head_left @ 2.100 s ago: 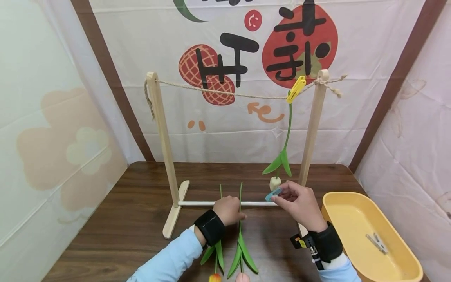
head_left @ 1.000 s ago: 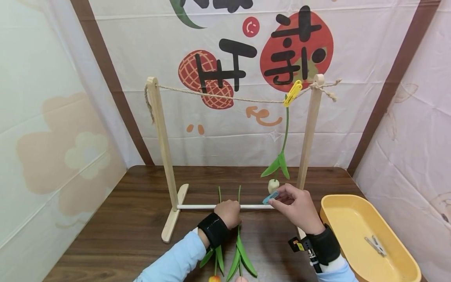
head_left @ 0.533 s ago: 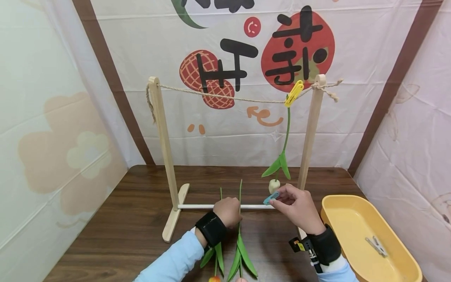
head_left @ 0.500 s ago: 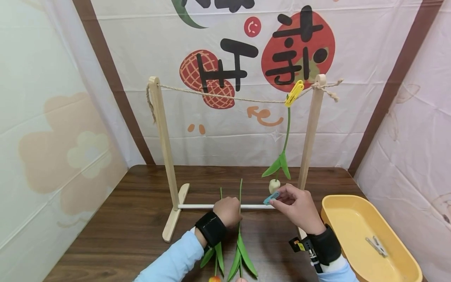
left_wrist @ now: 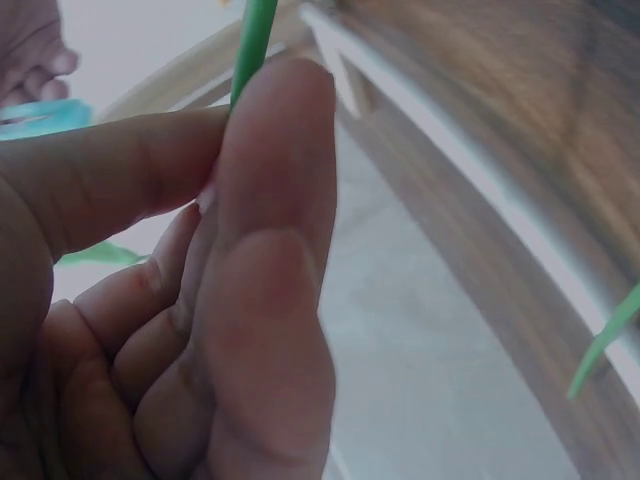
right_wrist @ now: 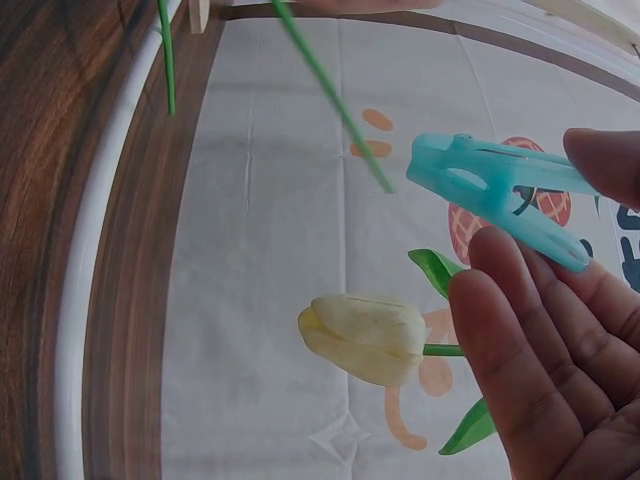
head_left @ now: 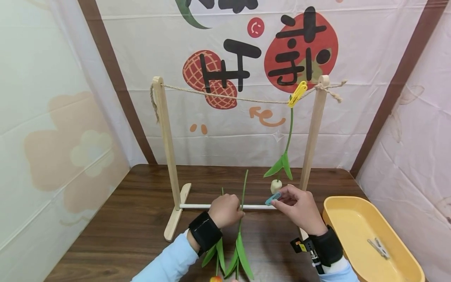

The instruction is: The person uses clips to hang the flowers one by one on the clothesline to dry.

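My left hand (head_left: 225,210) pinches the green stem (head_left: 244,188) of an artificial tulip between thumb and fingertips, and the left wrist view shows the stem (left_wrist: 255,40) coming up out of that pinch. The tulip's leaves (head_left: 243,254) hang toward the table front; its pink flower is nearly cut off by the frame edge. Beside it lies an orange tulip (head_left: 216,279), its stem partly behind my left hand. My right hand (head_left: 299,207) holds a light-blue clothespin (right_wrist: 490,190) by its handle end. Behind that hand hangs a white tulip (right_wrist: 365,338), flower downward.
A wooden stand with a left post (head_left: 167,145) and right post (head_left: 312,137) carries a rope (head_left: 225,95). A yellow clothespin (head_left: 297,94) clips the white tulip to it. A white rod (head_left: 197,206) joins the feet. At right, a yellow tray (head_left: 343,227) holds grey clothespins (head_left: 378,248).
My left hand has taken the pink tulip's stem, and the stem's tip has risen and leaned right. My right hand keeps the blue clothespin in nearly the same place.
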Demonstrator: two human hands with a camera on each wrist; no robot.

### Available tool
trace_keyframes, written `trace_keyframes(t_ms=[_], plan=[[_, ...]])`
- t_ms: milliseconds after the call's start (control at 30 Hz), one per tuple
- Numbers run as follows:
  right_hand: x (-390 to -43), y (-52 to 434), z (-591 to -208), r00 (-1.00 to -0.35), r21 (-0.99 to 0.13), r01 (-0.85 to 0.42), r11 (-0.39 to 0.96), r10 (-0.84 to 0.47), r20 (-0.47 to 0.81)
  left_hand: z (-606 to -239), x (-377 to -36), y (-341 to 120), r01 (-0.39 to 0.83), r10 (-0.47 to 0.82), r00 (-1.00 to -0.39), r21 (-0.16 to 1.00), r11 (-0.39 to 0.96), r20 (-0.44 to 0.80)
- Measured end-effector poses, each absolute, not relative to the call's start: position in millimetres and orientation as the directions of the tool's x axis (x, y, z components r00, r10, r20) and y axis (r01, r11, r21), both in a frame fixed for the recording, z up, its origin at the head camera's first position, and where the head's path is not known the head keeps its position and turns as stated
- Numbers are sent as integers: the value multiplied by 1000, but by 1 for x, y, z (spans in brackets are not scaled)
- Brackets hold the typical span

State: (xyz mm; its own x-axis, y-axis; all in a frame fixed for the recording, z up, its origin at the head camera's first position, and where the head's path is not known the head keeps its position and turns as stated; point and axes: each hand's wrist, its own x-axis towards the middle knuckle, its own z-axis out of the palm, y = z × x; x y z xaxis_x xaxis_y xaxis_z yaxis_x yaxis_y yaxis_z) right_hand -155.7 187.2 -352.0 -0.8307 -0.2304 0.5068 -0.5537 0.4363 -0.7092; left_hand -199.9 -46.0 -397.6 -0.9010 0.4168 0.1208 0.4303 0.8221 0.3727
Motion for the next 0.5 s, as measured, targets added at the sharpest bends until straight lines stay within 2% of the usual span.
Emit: trace_keyframes(t_ms=[333, 500], plan=[[-156, 187, -353, -830, -708, -553, 438, -226, 509, -382, -188, -52, 519, 462, -855, 418, 746, 236], [-169, 193, -370, -834, -710, -547, 442, -222, 505, -371, -182, -53, 541, 454, -841, 432, 722, 295]])
